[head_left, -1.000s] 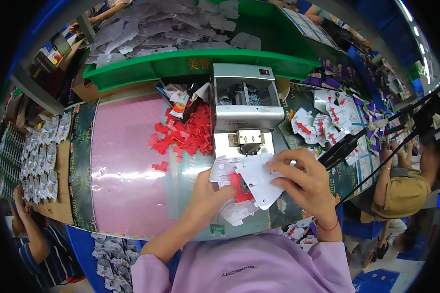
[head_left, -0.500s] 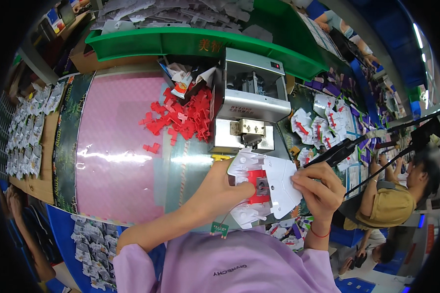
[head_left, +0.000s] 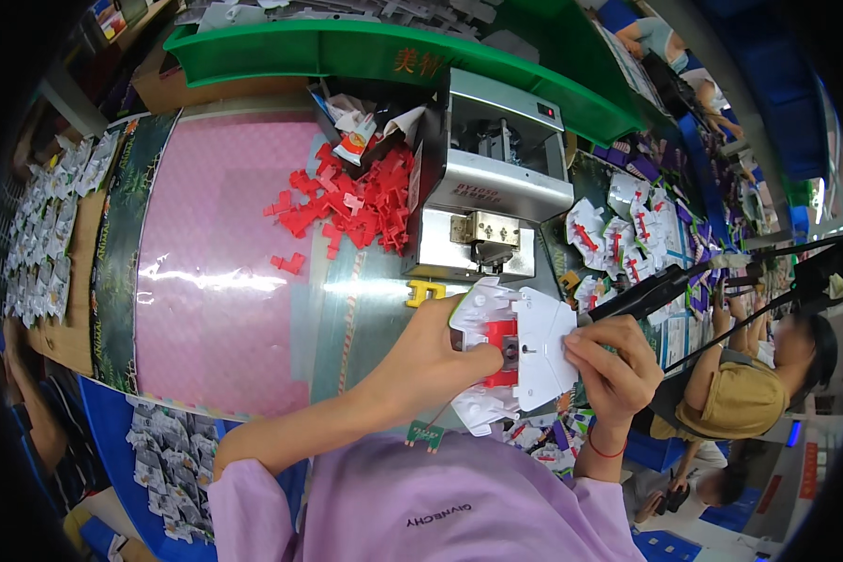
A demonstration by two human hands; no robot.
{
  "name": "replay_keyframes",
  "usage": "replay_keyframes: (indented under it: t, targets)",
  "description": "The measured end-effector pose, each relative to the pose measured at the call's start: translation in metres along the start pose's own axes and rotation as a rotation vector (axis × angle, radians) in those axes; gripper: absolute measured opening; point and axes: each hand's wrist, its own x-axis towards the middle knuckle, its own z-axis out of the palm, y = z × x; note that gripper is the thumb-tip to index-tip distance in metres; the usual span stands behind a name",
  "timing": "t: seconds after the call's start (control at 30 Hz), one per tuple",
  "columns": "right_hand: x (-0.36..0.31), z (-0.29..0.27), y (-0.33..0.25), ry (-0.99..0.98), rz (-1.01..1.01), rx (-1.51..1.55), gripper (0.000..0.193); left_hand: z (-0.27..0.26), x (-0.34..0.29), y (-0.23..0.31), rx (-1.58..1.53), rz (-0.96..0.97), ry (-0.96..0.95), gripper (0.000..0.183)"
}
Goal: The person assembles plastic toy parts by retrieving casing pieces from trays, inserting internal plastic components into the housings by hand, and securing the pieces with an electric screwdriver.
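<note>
My left hand (head_left: pixel 437 351) and my right hand (head_left: pixel 607 359) together hold a white plastic shell (head_left: pixel 525 348) with a red piece (head_left: pixel 499 351) set in its middle. The left thumb presses on the red piece, while the right fingers grip the shell's right edge. Just beyond the hands stands a small grey metal press machine (head_left: pixel 492 192). A heap of red plastic pieces (head_left: pixel 351 201) lies on the pink mat (head_left: pixel 215 272) to the machine's left. One yellow piece (head_left: pixel 423 293) lies near the left hand.
A green tray (head_left: pixel 365 51) of white parts runs along the back. Finished white-and-red parts (head_left: pixel 613 229) lie to the right of the machine. White parts (head_left: pixel 42 215) cover the far left. A person in a yellow top (head_left: pixel 749 393) sits at right behind black rods (head_left: pixel 693 272).
The held white shell has come lower and closer to me, away from the machine's front. My view has tilted, so the bench sits higher in the picture.
</note>
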Motion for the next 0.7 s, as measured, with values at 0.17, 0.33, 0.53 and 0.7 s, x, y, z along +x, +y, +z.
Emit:
replay_keyframes:
  t: [0.17, 0.33, 0.53, 0.7]
  targets:
    - [0.0, -0.001, -0.001, -0.045, -0.023, -0.074, 0.026, 0.001, 0.002, -0.007, 0.026, 0.064, 0.044, 0.022]
    - [0.0, -0.004, -0.005, -0.11, -0.001, -0.072, 0.025, -0.002, 0.004, -0.013, 0.051, 0.063, 0.053, 0.021]
    - [0.005, -0.006, -0.002, -0.15, 0.039, -0.007, 0.026, -0.005, 0.0, -0.006, 0.005, -0.047, 0.018, 0.032]
    - [0.01, -0.006, 0.009, -0.452, 0.11, 0.113, 0.047, -0.008, -0.004, -0.006, 0.018, -0.086, 0.056, 0.034]
